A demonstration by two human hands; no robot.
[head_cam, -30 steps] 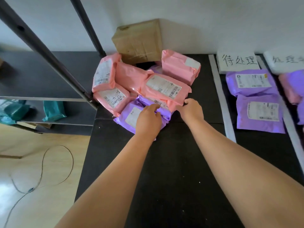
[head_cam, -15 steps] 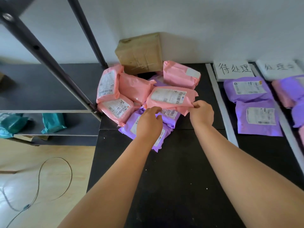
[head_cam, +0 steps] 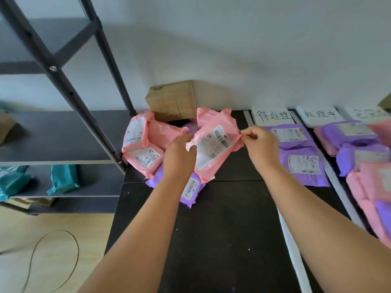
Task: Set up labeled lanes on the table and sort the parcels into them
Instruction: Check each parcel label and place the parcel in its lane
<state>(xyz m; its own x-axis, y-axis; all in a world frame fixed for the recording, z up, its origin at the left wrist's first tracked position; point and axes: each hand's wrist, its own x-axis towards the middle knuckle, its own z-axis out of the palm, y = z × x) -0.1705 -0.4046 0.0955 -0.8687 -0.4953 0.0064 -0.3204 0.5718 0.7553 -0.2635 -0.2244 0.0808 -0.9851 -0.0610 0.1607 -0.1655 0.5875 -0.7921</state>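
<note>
Soft, even light came from the left — the cardboard box (head_cam: pixel 172 100) threw a faint shadow rightward on the white wall (head_cam: pixel 264 49). Shelf posts (head_cam: pixel 70 94) leaned at the edge — the far-right parcels (head_cam: pixel 370 182) looked blurry.

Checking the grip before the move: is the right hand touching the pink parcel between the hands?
Touching. The head view shows the right hand pinching the right edge of the pink parcel between thumb and fingers.
</note>
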